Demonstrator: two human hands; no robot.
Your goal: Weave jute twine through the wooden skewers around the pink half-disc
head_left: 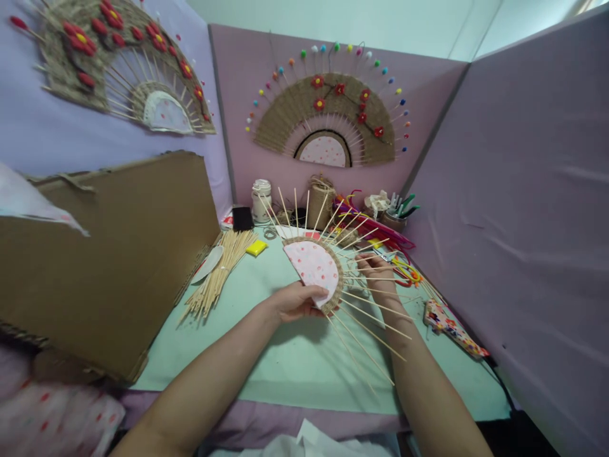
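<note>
My left hand (299, 301) grips the lower end of a half-round stick fan (316, 270), its thumb lying on the dotted pink-white fabric. A woven twine band (339, 270) edges the fabric's curve, and thin bare sticks (375, 310) radiate from it. My right hand (375, 270) is behind the sticks on the fan's right side. Its fingers are pinched together near the sticks; what they hold is too small to make out. Loose loops of pale twine (358, 284) lie close by it.
Left lie a bundle of sticks (219, 273) and a yellow packet (257, 247). At the back stand a white jar (261, 200) and a twine spool (320, 202). Scissors (404, 270) and a patterned glue gun (451, 327) lie right. A cardboard panel (109, 254) stands left; finished fans (285, 117) hang behind.
</note>
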